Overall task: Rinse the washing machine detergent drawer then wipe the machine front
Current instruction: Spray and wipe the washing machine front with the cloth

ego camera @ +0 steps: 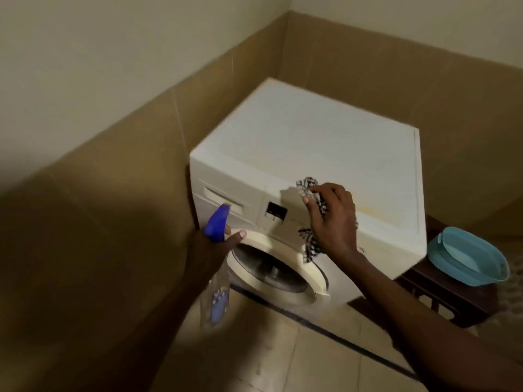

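A white, boxy washing machine stands in a corner of tan-tiled walls, its flat top faintly yellow-stained near the front edge. The detergent drawer sits closed at the panel's upper left, beside a small dark display. The round cream door ring frames dark glass. The right hand grips a black-and-white patterned cloth against the control panel. The left hand clasps a clear spray bottle with a blue trigger head; its label is too blurred to read. A light blue plastic basin rests on a dark wooden stool beside the machine.
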A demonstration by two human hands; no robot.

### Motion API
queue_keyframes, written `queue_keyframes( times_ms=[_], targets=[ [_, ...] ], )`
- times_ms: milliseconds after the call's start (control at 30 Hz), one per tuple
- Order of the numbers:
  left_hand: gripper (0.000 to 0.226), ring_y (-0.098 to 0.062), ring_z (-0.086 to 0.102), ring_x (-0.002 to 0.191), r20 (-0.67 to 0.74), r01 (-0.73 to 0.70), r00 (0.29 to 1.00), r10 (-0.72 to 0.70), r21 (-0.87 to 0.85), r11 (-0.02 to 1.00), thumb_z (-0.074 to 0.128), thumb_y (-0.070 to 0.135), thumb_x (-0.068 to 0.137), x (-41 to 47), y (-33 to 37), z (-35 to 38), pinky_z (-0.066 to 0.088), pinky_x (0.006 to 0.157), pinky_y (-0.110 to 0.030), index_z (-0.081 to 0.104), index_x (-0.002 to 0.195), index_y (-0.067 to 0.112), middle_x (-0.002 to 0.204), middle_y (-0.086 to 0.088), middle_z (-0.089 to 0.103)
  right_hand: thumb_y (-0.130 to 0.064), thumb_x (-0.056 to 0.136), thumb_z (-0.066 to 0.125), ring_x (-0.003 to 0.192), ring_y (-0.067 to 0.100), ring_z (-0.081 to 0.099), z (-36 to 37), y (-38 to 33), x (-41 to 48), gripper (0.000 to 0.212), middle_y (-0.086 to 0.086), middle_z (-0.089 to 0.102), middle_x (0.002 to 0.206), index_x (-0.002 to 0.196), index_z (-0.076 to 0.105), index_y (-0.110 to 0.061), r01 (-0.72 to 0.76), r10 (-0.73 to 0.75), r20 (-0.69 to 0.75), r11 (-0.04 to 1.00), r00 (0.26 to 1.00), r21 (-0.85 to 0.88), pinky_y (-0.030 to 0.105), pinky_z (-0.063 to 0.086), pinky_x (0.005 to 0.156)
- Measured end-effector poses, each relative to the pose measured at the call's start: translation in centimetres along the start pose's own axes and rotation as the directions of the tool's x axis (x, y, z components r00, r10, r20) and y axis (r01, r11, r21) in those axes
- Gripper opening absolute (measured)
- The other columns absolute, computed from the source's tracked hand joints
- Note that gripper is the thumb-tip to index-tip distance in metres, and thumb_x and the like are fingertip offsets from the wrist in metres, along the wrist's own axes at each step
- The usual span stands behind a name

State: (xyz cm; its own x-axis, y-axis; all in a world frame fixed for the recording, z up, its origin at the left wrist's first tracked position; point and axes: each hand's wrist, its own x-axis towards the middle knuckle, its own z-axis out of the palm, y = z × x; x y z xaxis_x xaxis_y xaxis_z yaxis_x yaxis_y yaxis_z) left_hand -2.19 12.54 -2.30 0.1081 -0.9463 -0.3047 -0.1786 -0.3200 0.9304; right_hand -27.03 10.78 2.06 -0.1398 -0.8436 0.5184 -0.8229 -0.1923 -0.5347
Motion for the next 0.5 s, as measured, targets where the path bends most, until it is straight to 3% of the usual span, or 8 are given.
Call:
queue_keyframes(
  times_ms=[67,167,333,500],
  targets=[
    [0.042,-0.027,0.068,0.07,-0.058,0.039,0.997,-0.043,-0.068,0.997,0.086,0.034,0.071,1.7,-0.1,-1.2,0.057,0.063,-0.031,0.064,0.093,0.006,0.08,-0.015,0.071,-0.03,0.095,0.059,0.098,0.021,0.053,1.3,-0.9,0.8,0.018,-0.001,0.06,0.105,0.104,0.067,-0.017,0.021,-0.022,-0.044,1.0,0.999,-0.022,0.044,0.045,0.083],
    [0.047,-0.032,0.071,0.074,-0.043,0.051,0.997,-0.059,-0.166,0.985,0.089,0.034,0.065,4.7,-0.8,-2.6,0.06,0.072,-0.045,0.066,0.097,0.008,0.083,-0.019,0.072,-0.029,0.095,0.061,0.098,0.016,0.052,3.1,-2.2,1.8,0.015,-0.004,0.06,0.105,0.105,0.067,-0.02,0.016,-0.017,-0.053,1.0,0.998,-0.023,0.043,0.045,0.084],
    [0.043,-0.019,0.059,0.063,-0.005,-0.046,0.999,0.045,-0.154,0.987,0.086,0.028,0.07,9.2,-0.4,-3.5,0.051,0.058,-0.026,0.065,0.099,0.006,0.076,-0.01,0.064,-0.033,0.092,0.059,0.1,0.013,0.052,5.6,-4.3,2.8,0.02,-0.008,0.06,0.106,0.105,0.068,-0.021,0.044,-0.044,-0.084,0.999,0.995,0.001,0.038,0.044,0.086],
    [0.038,-0.021,0.06,0.066,-0.054,-0.032,0.998,0.026,-0.121,0.992,0.087,0.034,0.068,11.7,-0.2,-3.1,0.055,0.068,-0.035,0.06,0.081,0.011,0.07,-0.006,0.061,-0.032,0.092,0.06,0.101,0.013,0.053,7.2,-4.7,3.7,0.019,-0.007,0.061,0.106,0.105,0.068,-0.02,0.051,-0.048,-0.061,0.998,0.997,0.034,0.039,0.045,0.087]
  ],
)
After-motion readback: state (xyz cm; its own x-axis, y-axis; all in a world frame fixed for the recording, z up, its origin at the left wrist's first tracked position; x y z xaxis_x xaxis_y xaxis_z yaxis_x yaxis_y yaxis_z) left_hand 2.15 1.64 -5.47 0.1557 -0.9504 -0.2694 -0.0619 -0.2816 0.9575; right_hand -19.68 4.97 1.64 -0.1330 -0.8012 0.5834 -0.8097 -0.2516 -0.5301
